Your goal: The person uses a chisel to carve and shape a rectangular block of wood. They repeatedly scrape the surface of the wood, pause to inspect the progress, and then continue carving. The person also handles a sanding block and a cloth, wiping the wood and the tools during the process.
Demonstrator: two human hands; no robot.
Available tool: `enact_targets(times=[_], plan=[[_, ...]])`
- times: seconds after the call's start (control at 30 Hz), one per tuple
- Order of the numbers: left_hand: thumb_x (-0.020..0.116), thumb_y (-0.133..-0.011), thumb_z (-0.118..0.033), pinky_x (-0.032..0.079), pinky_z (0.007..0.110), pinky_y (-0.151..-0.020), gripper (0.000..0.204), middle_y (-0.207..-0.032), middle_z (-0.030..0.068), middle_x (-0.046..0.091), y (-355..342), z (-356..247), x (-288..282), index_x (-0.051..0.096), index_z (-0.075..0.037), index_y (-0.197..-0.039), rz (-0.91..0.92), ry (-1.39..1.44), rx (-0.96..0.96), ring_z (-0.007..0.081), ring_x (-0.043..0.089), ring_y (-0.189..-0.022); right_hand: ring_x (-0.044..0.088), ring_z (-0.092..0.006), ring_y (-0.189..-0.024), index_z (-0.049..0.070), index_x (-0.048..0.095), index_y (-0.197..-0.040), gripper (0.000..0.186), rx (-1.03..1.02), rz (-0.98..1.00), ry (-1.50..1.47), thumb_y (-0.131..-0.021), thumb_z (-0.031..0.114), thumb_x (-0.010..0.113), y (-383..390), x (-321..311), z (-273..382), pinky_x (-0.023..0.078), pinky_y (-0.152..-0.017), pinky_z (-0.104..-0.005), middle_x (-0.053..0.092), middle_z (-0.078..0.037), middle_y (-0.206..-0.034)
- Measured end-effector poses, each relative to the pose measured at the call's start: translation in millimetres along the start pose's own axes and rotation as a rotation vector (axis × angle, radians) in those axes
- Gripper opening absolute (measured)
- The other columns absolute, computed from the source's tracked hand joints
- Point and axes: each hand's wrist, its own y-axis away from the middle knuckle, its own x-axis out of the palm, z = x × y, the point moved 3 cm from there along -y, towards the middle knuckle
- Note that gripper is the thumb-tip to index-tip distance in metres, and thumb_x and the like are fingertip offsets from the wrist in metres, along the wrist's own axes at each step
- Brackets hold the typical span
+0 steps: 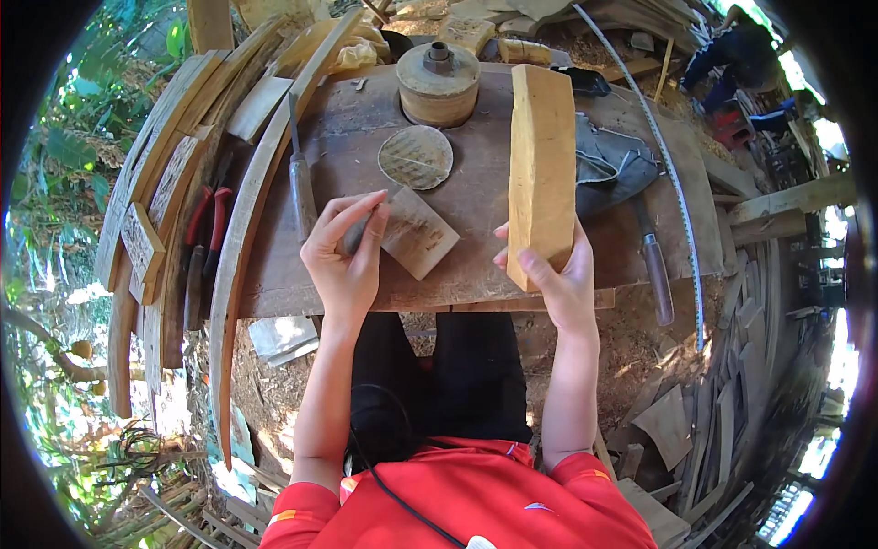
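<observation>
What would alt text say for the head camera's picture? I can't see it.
A red-shirted person holds a long wooden block in the right hand above a table; the left hand, fingers curled, is near a flat board. A round disc lies beyond the board, and curved planks lie at the left.

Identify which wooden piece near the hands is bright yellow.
The long block gripped in the right hand; the small rectangular board by the left hand and the round disc are duller brown.
</observation>
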Motion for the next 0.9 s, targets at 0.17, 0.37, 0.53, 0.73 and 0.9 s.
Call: enact_targets(times=[0.17,0.37,0.53,0.73,0.9], plan=[[0.076,-0.091,0.01,0.052,0.025,-0.09,0.026,-0.101,0.0085,0.076,1.4,-7.8,4.2,0.079,0.002,-0.116,0.041,-0.135,-0.002,0.0135,0.069,-0.096,0.076,-0.022,-0.089,-0.001,0.046,-0.142,0.067,-0.022,-0.05,-0.017,-0.087,0.008,0.083,4.1,-2.4,-2.1,0.065,-0.08,-0.0339,0.071,-0.022,-0.12],[0.078,-0.086,0.007,0.057,0.031,-0.084,0.03,-0.097,0.0126,0.076,1.3,-13.5,7.4,0.079,-0.001,-0.116,-0.017,-0.254,0.134,0.0216,0.074,-0.089,0.077,-0.0279,-0.091,-0.001,0.044,-0.145,0.073,-0.063,-0.058,-0.146,-0.086,0.012,0.084,4.6,-1.8,0.5,0.066,-0.083,-0.0411,0.069,-0.025,-0.125],[0.079,-0.085,0.007,0.057,0.033,-0.085,0.04,-0.096,0.0119,0.077,1.5,-12.5,6.9,0.077,-0.003,-0.124,-0.028,-0.271,0.188,0.0224,0.074,-0.089,0.076,-0.0297,-0.088,-0.004,0.05,-0.139,0.07,-0.007,0.045,-0.17,-0.09,0.032,0.085,14.2,-10.4,-4.5,0.063,-0.078,-0.0398,0.071,-0.025,-0.113],[0.08,-0.085,0.003,0.056,0.032,-0.093,0.053,-0.095,0.0091,0.08,3.3,-12.1,7.6,0.071,-0.005,-0.136,-0.04,-0.257,0.121,0.0171,0.076,-0.093,0.074,-0.0268,-0.103,-0.001,0.045,-0.148,0.069,-0.002,0.067,0.041,-0.095,0.022,0.081,13.3,-4.5,7.3,0.059,-0.089,-0.0382,0.071,-0.018,-0.116],[0.081,-0.085,0.001,0.057,0.033,-0.093,0.064,-0.095,0.0079,0.082,6.3,-9.6,7.4,0.063,-0.005,-0.146,-0.067,-0.282,0.121,0.0157,0.078,-0.092,0.071,-0.0326,-0.12,-0.002,0.047,-0.153,0.072,-0.299,0.085,0.754,-0.093,0.017,0.082,15.8,25.3,50.6,0.054,-0.103,-0.0396,0.07,-0.021,-0.134]])
